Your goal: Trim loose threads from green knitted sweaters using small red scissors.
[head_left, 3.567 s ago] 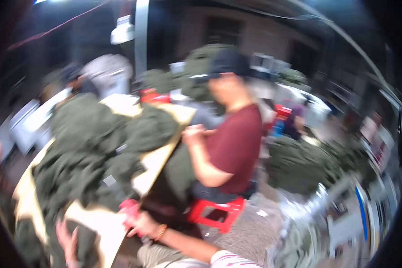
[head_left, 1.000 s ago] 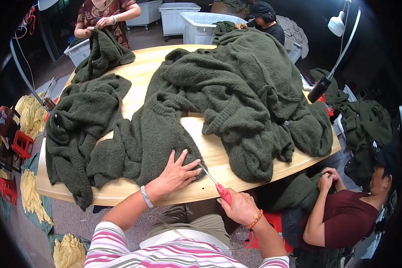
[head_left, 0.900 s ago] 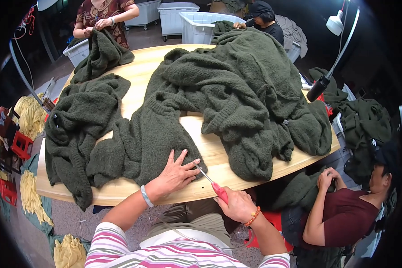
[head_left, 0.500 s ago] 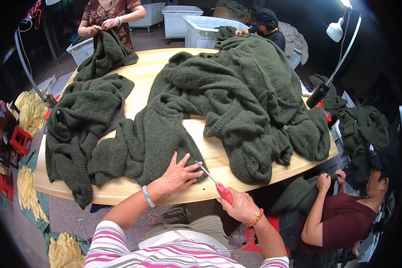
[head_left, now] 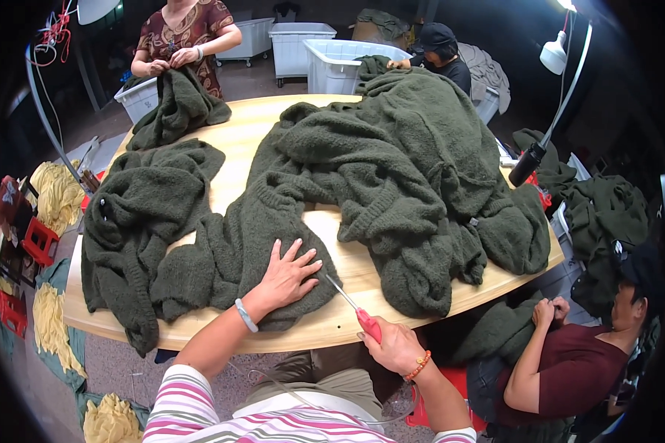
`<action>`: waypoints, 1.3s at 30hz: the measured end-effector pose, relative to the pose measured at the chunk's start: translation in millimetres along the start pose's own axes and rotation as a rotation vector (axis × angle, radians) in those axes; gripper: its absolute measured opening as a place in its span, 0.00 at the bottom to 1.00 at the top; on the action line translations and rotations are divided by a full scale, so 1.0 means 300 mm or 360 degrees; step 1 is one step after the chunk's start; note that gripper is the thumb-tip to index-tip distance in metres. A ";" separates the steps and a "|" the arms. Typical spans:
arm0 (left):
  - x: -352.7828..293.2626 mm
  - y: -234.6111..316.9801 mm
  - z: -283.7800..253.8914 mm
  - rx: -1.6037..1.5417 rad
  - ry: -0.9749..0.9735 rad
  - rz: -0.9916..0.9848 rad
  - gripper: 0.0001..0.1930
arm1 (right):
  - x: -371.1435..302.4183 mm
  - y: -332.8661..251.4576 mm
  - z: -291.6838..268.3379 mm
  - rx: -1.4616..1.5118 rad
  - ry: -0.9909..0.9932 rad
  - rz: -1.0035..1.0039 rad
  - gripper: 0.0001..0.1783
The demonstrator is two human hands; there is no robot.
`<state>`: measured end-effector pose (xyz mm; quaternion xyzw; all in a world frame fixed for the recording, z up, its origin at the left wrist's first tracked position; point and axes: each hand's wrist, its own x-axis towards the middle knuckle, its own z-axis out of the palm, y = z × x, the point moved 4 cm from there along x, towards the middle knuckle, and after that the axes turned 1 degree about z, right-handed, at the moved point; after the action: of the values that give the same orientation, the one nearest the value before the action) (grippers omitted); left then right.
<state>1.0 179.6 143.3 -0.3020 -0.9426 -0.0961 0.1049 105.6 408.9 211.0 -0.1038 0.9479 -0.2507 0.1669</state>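
The left hand (head_left: 288,277) lies flat, fingers spread, pinning the dark green sweater (head_left: 229,251) on the counter (head_left: 332,325). The right hand (head_left: 395,345) grips red-handled scissors (head_left: 353,308) just beside that sweater's hem — best to keep the knit taut and snip small, blades clear of stitches.

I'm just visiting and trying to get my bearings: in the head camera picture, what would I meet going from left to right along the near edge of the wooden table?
Dark green knitted garment hanging over the table edge → left hand pressed flat on green knitwear → pink-handled scissors → right hand gripping them → big heap of green knitted sweaters.
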 end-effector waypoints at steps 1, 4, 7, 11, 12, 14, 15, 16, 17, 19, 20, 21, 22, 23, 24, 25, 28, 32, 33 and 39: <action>0.001 0.004 0.000 -0.0002 -0.0006 0.0004 0.22 | 0.001 -0.002 -0.008 -0.0051 0.0027 -0.0011 0.21; 0.001 0.013 -0.015 0.0001 0.0023 0.0009 0.20 | 0.031 -0.012 -0.011 -0.0002 0.0068 -0.0048 0.21; -0.001 0.025 -0.023 -0.0155 0.0035 0.0081 0.15 | 0.058 -0.020 0.002 0.0126 0.0120 -0.0110 0.22; 0.016 -0.045 -0.090 -0.0723 0.0448 -0.0077 0.11 | 0.063 -0.013 0.017 0.0342 0.0121 -0.0127 0.22; 0.036 -0.069 -0.116 -0.0526 0.0605 -0.0078 0.13 | 0.062 -0.013 0.009 0.0340 0.0138 -0.0105 0.22; 0.076 -0.120 -0.123 -0.0155 0.0477 -0.0218 0.20 | 0.075 -0.019 0.003 0.0303 0.0127 -0.0103 0.21; 0.088 -0.152 -0.107 -0.0013 0.0371 -0.0294 0.23 | 0.080 -0.023 0.002 0.0264 0.0120 -0.0109 0.21; 0.100 -0.183 -0.074 -0.0027 0.0111 -0.0375 0.29 | 0.085 -0.030 0.002 0.0219 0.0124 -0.0109 0.21; 0.096 -0.194 -0.056 -0.0033 0.0101 -0.0375 0.29 | 0.090 -0.039 -0.003 0.0223 0.0117 -0.0101 0.21; 0.094 -0.194 -0.023 -0.0099 0.0035 -0.0342 0.32 | 0.094 -0.066 -0.031 0.0065 0.0154 -0.0134 0.21; 0.098 -0.188 -0.014 -0.0078 -0.0001 -0.0319 0.34 | 0.096 -0.075 -0.046 0.0032 0.0200 -0.0114 0.20; 0.099 -0.184 -0.008 -0.0091 -0.0016 -0.0310 0.34 | 0.107 -0.078 -0.052 0.0038 0.0193 -0.0094 0.20; 0.096 -0.185 -0.009 -0.0117 0.0010 -0.0297 0.34 | 0.121 -0.084 -0.057 0.0000 0.0190 -0.0088 0.20; 0.095 -0.185 -0.009 -0.0141 0.0036 -0.0285 0.34 | 0.133 -0.089 -0.060 -0.0039 0.0186 -0.0083 0.19; 0.095 -0.184 -0.007 -0.0165 0.0054 -0.0279 0.33 | 0.148 -0.085 -0.052 -0.0023 0.0164 -0.0076 0.19; 0.089 -0.187 -0.005 -0.0164 0.0046 -0.0283 0.33 | 0.150 -0.089 -0.047 -0.0017 0.0157 -0.0076 0.19; 0.075 -0.191 0.002 -0.0179 0.0094 -0.0291 0.31 | 0.140 -0.094 -0.027 -0.0036 0.0075 -0.0099 0.20; 0.063 -0.162 -0.002 -0.0102 0.0131 -0.0229 0.29 | 0.079 -0.050 -0.019 0.0023 0.0104 -0.0066 0.20; 0.060 -0.150 -0.005 -0.0066 0.0112 -0.0217 0.28 | 0.071 -0.043 -0.026 0.0053 0.0151 -0.0040 0.20; 0.031 -0.100 -0.004 -0.0103 0.0143 -0.0129 0.25 | 0.090 -0.051 -0.006 0.0152 0.0156 -0.0094 0.21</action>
<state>-24.0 160.6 143.4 -0.2623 -0.9448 -0.1440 0.1333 81.7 389.1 213.2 -0.1114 0.9384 -0.3052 0.1175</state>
